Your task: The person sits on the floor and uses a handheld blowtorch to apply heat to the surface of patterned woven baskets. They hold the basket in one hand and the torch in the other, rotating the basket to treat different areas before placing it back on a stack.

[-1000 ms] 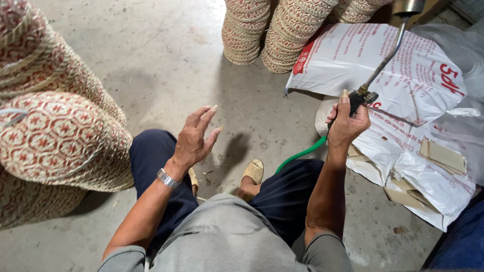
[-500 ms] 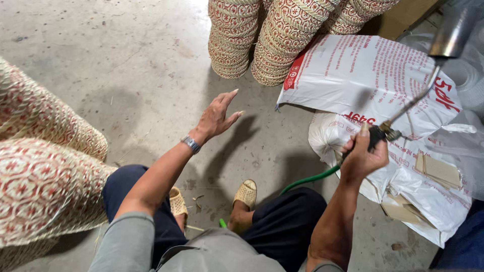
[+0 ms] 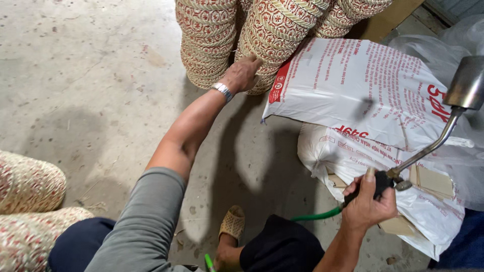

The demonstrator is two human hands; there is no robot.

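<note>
My left hand (image 3: 242, 74) is stretched forward and grips the lower rim of a stack of woven patterned baskets (image 3: 282, 30) standing on the concrete floor. My right hand (image 3: 370, 204) is closed around the black handle of a gas torch (image 3: 428, 146). Its thin metal tube runs up to a steel nozzle (image 3: 469, 83) at the right edge. A green hose (image 3: 317, 216) leaves the handle toward my legs. I wear a silver wristwatch on the left wrist.
A second basket stack (image 3: 206, 40) stands left of the gripped one. White printed sacks (image 3: 368, 90) and cardboard scraps (image 3: 433, 181) lie to the right. More patterned baskets (image 3: 30, 211) sit at bottom left. My sandalled foot (image 3: 233, 224) rests on the floor.
My left hand has reached forward from mid-air and taken hold of the basket stack. The view has moved closer to the baskets. My right hand still holds the torch.
</note>
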